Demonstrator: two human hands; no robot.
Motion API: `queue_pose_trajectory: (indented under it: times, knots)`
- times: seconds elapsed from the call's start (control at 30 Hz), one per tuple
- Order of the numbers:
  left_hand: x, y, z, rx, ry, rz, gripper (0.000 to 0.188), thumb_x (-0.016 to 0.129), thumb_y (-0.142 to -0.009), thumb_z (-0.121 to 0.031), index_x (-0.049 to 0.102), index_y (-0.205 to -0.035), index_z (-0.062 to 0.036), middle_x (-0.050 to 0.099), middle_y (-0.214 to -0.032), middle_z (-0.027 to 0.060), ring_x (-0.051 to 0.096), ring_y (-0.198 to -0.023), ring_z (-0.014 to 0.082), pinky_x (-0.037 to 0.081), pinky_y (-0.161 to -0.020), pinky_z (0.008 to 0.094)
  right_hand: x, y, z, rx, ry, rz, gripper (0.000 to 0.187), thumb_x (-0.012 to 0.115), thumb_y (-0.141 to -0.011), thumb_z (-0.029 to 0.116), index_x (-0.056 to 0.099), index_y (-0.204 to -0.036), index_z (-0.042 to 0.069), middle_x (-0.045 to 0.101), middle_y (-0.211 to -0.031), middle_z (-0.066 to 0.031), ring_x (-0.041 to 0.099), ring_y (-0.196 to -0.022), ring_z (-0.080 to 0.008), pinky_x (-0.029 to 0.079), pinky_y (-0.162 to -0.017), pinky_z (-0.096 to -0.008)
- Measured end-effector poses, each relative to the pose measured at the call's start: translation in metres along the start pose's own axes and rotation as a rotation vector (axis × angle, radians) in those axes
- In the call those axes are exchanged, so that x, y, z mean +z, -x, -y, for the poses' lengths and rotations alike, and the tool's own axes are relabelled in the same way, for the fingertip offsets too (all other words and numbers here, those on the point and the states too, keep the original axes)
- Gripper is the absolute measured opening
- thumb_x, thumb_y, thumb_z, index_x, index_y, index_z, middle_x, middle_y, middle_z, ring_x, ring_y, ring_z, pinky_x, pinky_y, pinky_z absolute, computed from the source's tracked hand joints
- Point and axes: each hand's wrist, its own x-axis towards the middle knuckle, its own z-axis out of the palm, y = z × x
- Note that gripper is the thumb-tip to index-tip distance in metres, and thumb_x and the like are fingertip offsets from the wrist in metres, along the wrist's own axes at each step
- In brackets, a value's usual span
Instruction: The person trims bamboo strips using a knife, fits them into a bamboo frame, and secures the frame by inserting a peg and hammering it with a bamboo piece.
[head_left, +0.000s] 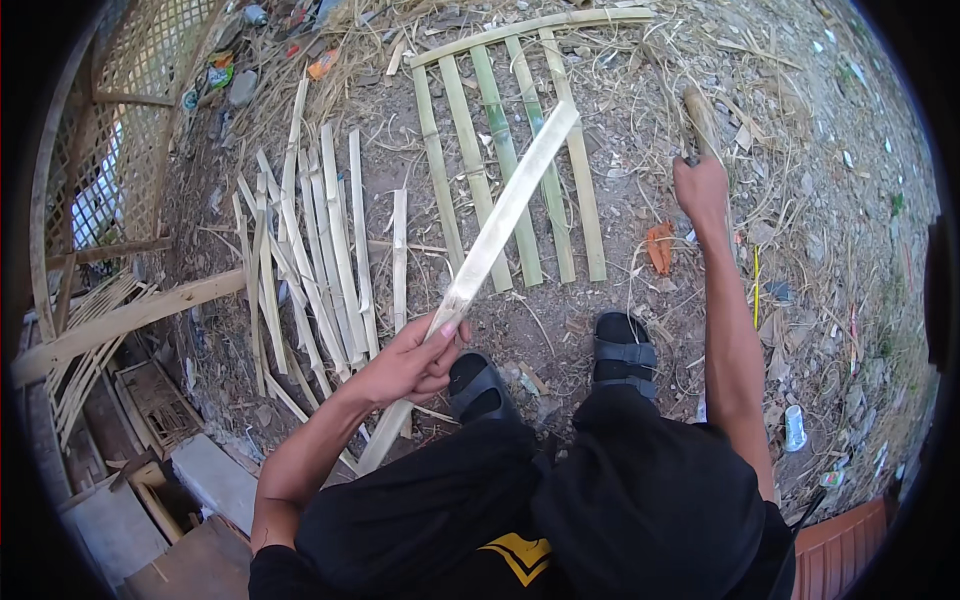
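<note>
Head view, looking down past a seated or squatting person's knees: littered brown ground [555, 320] fills most of the scene. Ahead of the feet, five slats [506, 160] lie side by side, their far ends meeting a slightly curved crossbar [530, 27]. Their near ends have no bar across them, so a bump there could push them out of line (whether the far ends are fastened, I cannot tell). Left of the slats is a spread of loose strips [341, 235], some overlapping; pulling one out carelessly could drag its neighbours along.

The person's left grip [415, 360] is wrapped around a long pale strip [505, 212], which slopes upward to the right, passing across the view of the slats. If its far end dips, it could knock them askew; its edges, if rough, could leave splinters in the bare skin. Two dark sandals [483, 388] stand near the slats, where a short step forward might shift them.

The right grip [700, 185] is clenched at a brown wooden piece [700, 115], with a small dark end [692, 160] showing; what it belongs to is hidden. If that is a blade, a slip could cut.
</note>
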Motion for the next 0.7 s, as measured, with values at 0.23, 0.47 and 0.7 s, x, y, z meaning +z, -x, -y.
queue_pose_trajectory:
  times: [0.23, 0.47, 0.7]
  knots:
    - [-0.006, -0.033, -0.019, 0.013, -0.095, -0.090, 0.032, 0.033, -0.107, -0.040, 0.044, -0.111, -0.0107, 0.025, -0.063, -0.0055, 0.019, -0.042, 0.0032, 0.016, -0.036, 0.0212, 0.012, 0.096, 0.083, -0.281, -0.069, 0.456, 0.027, 0.060, -0.078, 0.021, 0.067, -0.071, -0.004, 0.062, -0.064, -0.0281, 0.064, -0.065, -0.0451, 0.052, -0.070, -0.0503]
    - [-0.009, -0.033, -0.015, -0.035, -0.099, -0.115, 0.031, 0.033, -0.107, -0.040, 0.043, -0.111, -0.0106, 0.025, -0.063, -0.0058, 0.018, -0.042, 0.0032, 0.015, -0.036, 0.0215, 0.054, 0.100, 0.084, -0.507, 0.056, 0.523, 0.023, 0.060, -0.076, 0.017, 0.072, -0.081, -0.001, 0.067, -0.078, -0.0288, 0.066, -0.076, -0.0465, 0.055, -0.077, -0.0501]
    - [-0.021, 0.007, -0.004, -0.010, 0.008, -0.039, 0.029, 0.034, -0.107, -0.038, 0.045, -0.113, -0.0108, 0.025, -0.062, -0.0060, 0.018, -0.041, 0.0031, 0.015, -0.035, 0.0211, -0.008, -0.022, -0.024, 0.086, -0.045, 0.077, 0.039, 0.062, -0.079, 0.028, 0.066, -0.083, -0.010, 0.066, -0.079, -0.0305, 0.067, -0.078, -0.0439, 0.051, -0.075, -0.0481]
